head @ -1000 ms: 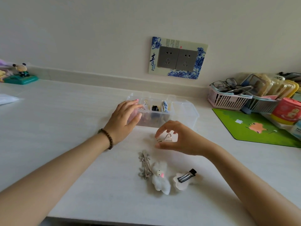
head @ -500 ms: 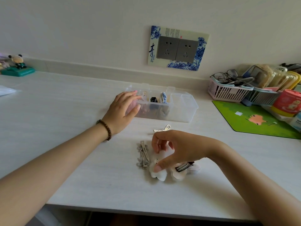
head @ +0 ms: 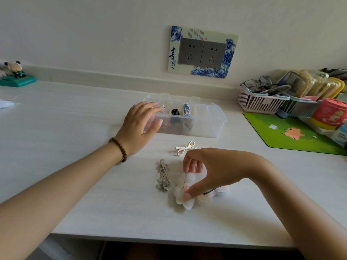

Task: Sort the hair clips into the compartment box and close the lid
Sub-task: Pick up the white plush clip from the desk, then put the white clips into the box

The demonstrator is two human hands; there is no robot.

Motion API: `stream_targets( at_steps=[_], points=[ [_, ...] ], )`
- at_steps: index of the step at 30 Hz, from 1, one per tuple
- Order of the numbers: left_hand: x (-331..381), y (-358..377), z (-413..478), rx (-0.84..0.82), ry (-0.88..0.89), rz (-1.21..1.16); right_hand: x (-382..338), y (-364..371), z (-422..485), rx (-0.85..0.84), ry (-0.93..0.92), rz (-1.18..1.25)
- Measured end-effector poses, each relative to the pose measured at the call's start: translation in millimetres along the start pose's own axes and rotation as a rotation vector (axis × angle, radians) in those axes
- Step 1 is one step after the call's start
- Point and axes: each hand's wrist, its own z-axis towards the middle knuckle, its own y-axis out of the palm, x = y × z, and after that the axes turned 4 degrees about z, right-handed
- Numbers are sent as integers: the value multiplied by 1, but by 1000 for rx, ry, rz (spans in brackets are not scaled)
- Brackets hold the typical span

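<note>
A clear compartment box (head: 216,117) stands open at the middle of the white table, with a black clip (head: 174,112) and a blue clip (head: 186,109) in its left compartments. My left hand (head: 139,126) rests against the box's left end, fingers spread. My right hand (head: 212,167) pinches a white plush clip (head: 181,186) between thumb and fingers; the clip still lies on the table. A cream bow clip (head: 185,148) lies loose just behind that hand. Silver metal clips (head: 163,176) lie to the left. A second pale clip (head: 220,190) is partly hidden under my right hand.
At the right stand a pink basket (head: 259,102) with glasses, a green mat (head: 293,136) and a red can (head: 330,113). A small figurine (head: 16,75) sits at the far left. Wall sockets (head: 202,52) are behind the box. The table's front edge runs close below the clips.
My right hand let go of the cream bow clip near the box, moved toward me and closed on the white plush clip. My left hand stayed at the box.
</note>
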Motion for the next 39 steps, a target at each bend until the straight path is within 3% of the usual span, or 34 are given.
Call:
stream_targets(
  at_steps=[9, 14, 18, 24, 28, 32, 39],
  points=[
    [6, 5, -5, -196, 87, 221, -3, 9, -2, 36, -17, 96],
    [7, 6, -6, -214, 87, 280, -4, 9, 0, 21, -9, 79],
    [7, 7, -5, -201, 92, 286, -1, 14, 3, 61, -51, 202],
    [10, 5, -4, -191, 71, 255, 14, 15, 16, 206, -108, 672],
    [13, 1, -1, -157, 32, 206, 24, -3, 22, 406, -109, 827],
    [14, -7, -2, -101, 10, 167, 40, -41, 26, 641, -46, 817],
    [17, -8, 3, 27, -2, 128, 59, -90, 46, 679, 125, 657]
  ],
)
